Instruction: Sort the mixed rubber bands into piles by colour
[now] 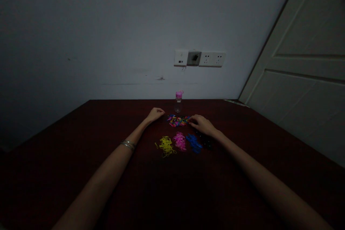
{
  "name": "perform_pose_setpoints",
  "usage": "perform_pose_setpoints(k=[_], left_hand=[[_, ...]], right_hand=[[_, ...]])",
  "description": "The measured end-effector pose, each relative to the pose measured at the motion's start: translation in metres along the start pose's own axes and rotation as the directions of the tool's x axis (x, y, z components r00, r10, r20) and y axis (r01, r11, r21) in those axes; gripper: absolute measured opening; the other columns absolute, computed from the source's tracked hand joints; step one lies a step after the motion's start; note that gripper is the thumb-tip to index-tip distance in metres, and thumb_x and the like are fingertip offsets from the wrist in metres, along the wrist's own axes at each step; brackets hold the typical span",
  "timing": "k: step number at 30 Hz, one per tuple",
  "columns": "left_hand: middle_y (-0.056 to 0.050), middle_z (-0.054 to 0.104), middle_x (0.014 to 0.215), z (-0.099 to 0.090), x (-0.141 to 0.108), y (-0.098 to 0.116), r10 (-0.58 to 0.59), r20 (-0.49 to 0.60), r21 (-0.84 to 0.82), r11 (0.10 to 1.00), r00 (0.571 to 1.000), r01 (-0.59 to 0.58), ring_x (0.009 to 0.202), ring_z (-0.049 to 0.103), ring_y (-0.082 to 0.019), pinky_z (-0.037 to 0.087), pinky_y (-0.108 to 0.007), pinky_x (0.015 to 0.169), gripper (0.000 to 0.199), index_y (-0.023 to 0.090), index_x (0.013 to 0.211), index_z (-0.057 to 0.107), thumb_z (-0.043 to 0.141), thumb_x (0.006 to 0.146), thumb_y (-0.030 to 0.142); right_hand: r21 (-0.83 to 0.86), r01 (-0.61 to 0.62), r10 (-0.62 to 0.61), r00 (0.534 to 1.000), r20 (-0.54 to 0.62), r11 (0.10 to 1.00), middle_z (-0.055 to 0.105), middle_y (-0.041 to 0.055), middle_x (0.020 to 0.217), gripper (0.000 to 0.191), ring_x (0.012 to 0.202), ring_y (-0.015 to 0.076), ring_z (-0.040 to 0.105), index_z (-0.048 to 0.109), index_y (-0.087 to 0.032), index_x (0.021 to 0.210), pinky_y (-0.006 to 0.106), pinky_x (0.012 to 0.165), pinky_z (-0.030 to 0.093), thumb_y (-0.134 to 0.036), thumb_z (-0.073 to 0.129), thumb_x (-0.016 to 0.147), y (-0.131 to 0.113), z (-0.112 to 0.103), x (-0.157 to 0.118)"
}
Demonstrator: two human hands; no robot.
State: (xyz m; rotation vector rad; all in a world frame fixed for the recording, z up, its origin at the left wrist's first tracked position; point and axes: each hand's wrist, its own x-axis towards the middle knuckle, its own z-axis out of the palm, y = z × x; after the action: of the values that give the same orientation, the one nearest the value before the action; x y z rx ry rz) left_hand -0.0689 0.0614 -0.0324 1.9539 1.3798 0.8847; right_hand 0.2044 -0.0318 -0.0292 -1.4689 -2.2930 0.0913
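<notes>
Small mixed-colour rubber bands point(178, 120) lie in a loose heap on the dark red table. My right hand point(202, 124) is at the heap's right edge, its thumb and fingertips a little apart; I see nothing held between them. On the heap's left, my left hand point(155, 114) rests on the table with its fingers curled in, apart from the bands. Nearer to me lie sorted piles of yellow bands point(166, 146), pink bands point(179, 141), blue bands point(193, 143) and black bands point(207, 143). My right wrist and forearm pass beside the black pile, which is hard to make out.
Behind the heap stands a clear plastic bottle point(178, 106) with a pink cap. The table point(129, 187) meets a pale wall point(121, 36) bearing sockets point(212, 59). A panelled white door point(302, 61) slants along the right side. The light is dim.
</notes>
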Motion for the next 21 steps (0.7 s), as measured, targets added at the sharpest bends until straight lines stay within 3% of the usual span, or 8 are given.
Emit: perform_pose_setpoints(k=[8, 21], left_hand=[[-0.001, 0.057, 0.054, 0.0026, -0.0018, 0.0009, 0.001, -0.031, -0.01, 1.0, 1.0, -0.001, 0.052, 0.044, -0.009, 0.035, -0.019, 0.054, 0.025, 0.009, 0.079, 0.068, 0.055, 0.068, 0.026], [-0.002, 0.059, 0.057, 0.0026, -0.0019, 0.0011, -0.019, -0.038, -0.008, 1.0, 0.999, 0.019, 0.056, 0.048, -0.01, 0.037, -0.019, 0.055, 0.023, 0.01, 0.077, 0.069, 0.055, 0.067, 0.025]], right_hand=[[-0.076, -0.014, 0.015, 1.0, 0.009, 0.997, 0.061, 0.0069, 0.099, 0.025, 0.092, 0.0195, 0.055, 0.059, -0.021, 0.098, 0.03, 0.077, 0.042, -0.034, 0.045, 0.083, -0.0048, -0.0004, 0.0031], [-0.044, -0.062, 0.06, 0.998, -0.032, 0.997, 0.063, 0.0063, 0.094, 0.02, 0.09, 0.0191, 0.055, 0.063, -0.022, 0.091, 0.027, 0.073, 0.042, -0.031, 0.048, 0.082, -0.01, -0.0018, 0.0014]])
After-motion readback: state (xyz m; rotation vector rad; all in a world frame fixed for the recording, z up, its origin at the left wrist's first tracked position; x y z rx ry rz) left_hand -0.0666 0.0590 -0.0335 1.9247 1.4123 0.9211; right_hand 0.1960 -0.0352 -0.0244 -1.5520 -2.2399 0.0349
